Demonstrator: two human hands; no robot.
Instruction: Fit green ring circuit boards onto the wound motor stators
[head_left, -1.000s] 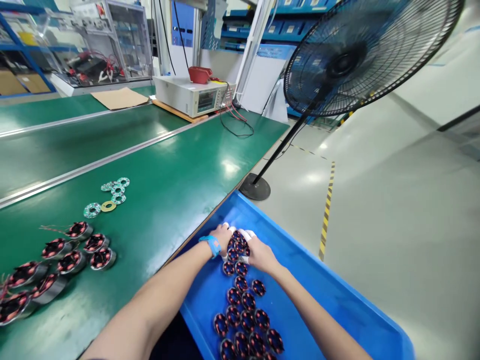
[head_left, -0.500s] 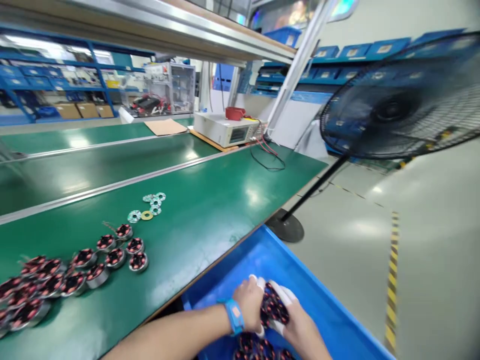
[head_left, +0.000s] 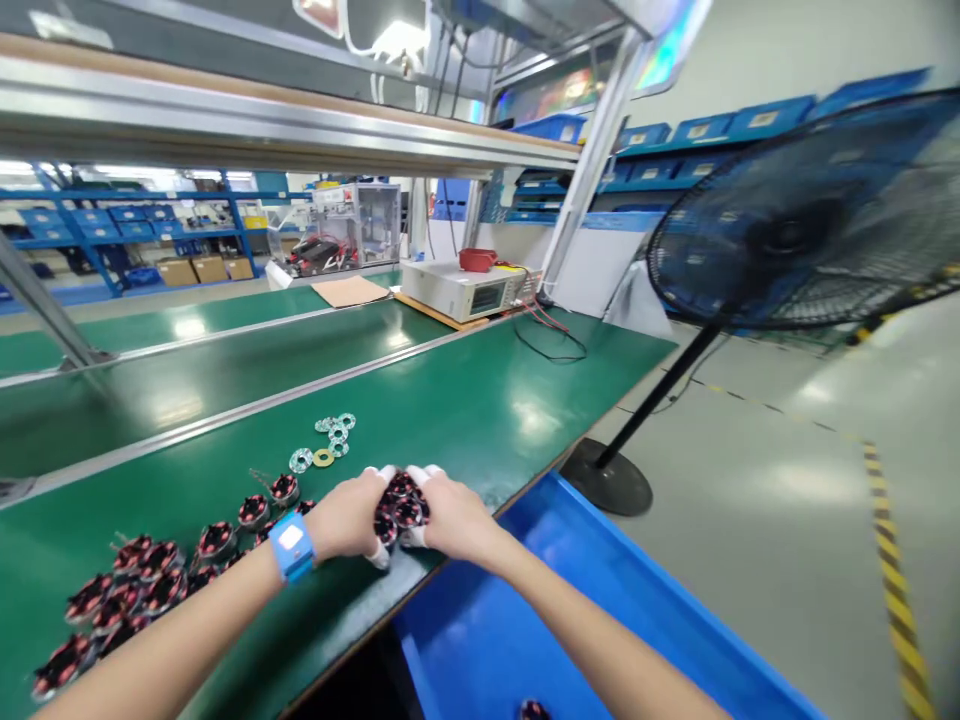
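Observation:
A cluster of small motor stators [head_left: 403, 500] with black tops and reddish copper windings is pressed between my two hands at the bench's front edge. My left hand [head_left: 346, 515] closes on its left side and my right hand [head_left: 454, 515] on its right, with white covers on the fingertips. Left of them, several more stators in metallic rings [head_left: 216, 540] stand in a loose group, partly hidden behind my left forearm. One further stator [head_left: 534, 710] shows at the bottom of the blue bin [head_left: 517, 620].
Several patterned ring discs [head_left: 337, 434] and a yellow ring [head_left: 323, 458] lie on the green bench [head_left: 450, 400]. A bench instrument [head_left: 465, 288] with cables stands at the back. A pedestal fan [head_left: 787, 235] stands to the right, beyond the bin.
Both hands have risen out of the blue bin and moved left over the green bench, carrying the cluster of stators between them. The view has shifted a little.

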